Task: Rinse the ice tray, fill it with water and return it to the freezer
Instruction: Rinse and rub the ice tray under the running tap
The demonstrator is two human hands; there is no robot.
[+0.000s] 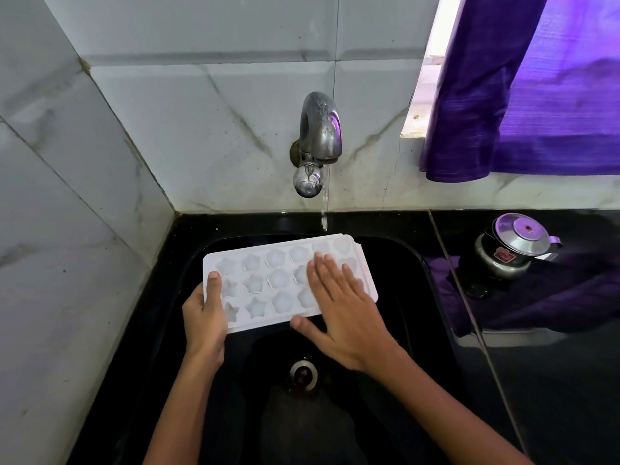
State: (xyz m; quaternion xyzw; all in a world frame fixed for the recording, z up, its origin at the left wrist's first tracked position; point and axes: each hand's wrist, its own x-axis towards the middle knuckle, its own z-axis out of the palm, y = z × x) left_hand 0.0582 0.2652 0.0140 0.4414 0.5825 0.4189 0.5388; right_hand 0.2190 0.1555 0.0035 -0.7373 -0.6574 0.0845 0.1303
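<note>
A white ice tray with star and round cavities is held level over the black sink. My left hand grips the tray's left end, thumb on top. Flat on the tray's right half lies my right hand, fingers spread over the cavities and thumb at the near edge. Above, a metal tap on the wall lets a thin stream of water fall onto the tray's far edge.
The sink drain lies below the tray. A small metal pot with a lid stands on the black counter at the right. A purple curtain hangs at the window. Tiled walls close the left and back.
</note>
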